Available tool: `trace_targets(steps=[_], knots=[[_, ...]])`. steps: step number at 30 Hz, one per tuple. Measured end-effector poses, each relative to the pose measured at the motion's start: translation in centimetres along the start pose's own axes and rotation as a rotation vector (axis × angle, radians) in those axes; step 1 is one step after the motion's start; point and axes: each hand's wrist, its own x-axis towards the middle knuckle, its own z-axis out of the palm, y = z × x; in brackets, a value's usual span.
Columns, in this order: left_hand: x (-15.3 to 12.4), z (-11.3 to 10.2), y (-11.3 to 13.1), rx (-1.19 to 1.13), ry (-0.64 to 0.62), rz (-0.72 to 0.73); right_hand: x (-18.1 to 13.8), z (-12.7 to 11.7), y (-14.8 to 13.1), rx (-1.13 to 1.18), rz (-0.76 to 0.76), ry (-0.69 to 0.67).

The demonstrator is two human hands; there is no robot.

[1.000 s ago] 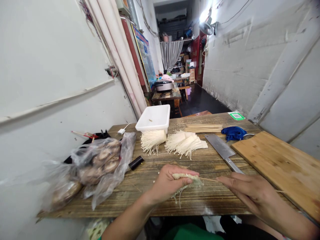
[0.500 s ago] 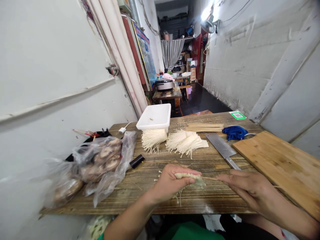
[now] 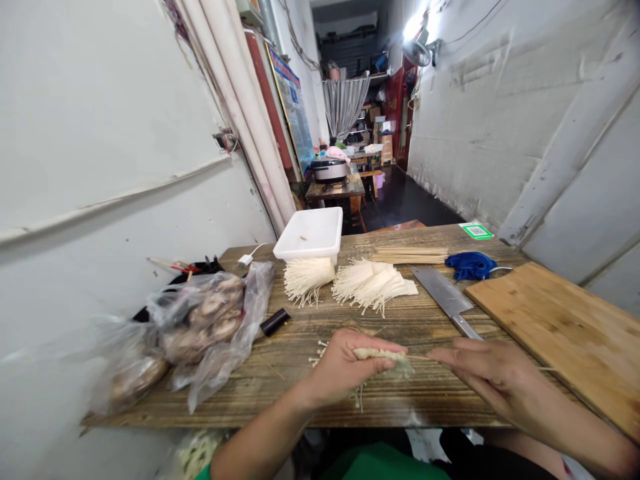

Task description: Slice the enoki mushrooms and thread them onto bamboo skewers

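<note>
Over the front of the wooden table, my left hand (image 3: pixel 345 367) is closed round a small bunch of enoki mushrooms (image 3: pixel 375 354), whose thin stems and caps stick out past the palm. My right hand (image 3: pixel 493 377) pinches a thin wooden skewer (image 3: pixel 419 358); its front end meets the bunch at my left fingertips, and its rear end shows beyond the hand. How deep the skewer sits in the bunch is hidden. Behind my hands lie a fanned enoki pile (image 3: pixel 373 285) and another enoki bunch (image 3: pixel 309 280).
A cleaver (image 3: pixel 445 299) and a wooden cutting board (image 3: pixel 560 333) lie at right. More skewers (image 3: pixel 410 255), a blue cloth (image 3: pixel 470 265) and a white plastic tub (image 3: pixel 309 233) are farther back. At left are bagged brown mushrooms (image 3: pixel 210 320) and a short black cylinder (image 3: pixel 275 323).
My left hand has shifted slightly right with the enoki bunch, and less skewer shows between my hands. My right hand has barely moved.
</note>
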Motion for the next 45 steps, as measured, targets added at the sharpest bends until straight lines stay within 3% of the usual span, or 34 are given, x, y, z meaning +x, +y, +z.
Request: trace_targets(steps=[18,24,27,30,32,37,45], knots=[[0.0,0.0,-0.3,-0.025,-0.015,0.012,1.4,0.3,-0.4,0.065,-0.033,-0.007],[0.3,0.2,-0.1,-0.152,-0.029,0.066,1.5,0.1,-0.7,0.099,-0.007,0.024],[0.1,0.0,0.3,-0.062,0.043,0.099,1.4,0.0,-0.7,0.083,0.012,0.047],[-0.5,-0.6,0.5,0.181,0.168,0.15,1.2,-0.1,-0.9,0.067,0.009,0.079],[-1.1,-0.9,0.5,0.335,0.187,0.237,1.0,-0.2,-1.1,0.06,-0.024,0.114],[-2.5,-0.9,0.3,0.374,0.104,0.505,0.0,-0.1,-1.7,0.011,-0.045,0.123],[-4.0,0.3,-0.5,0.253,-0.011,0.436,-1.9,0.2,-2.5,0.015,-0.053,0.04]])
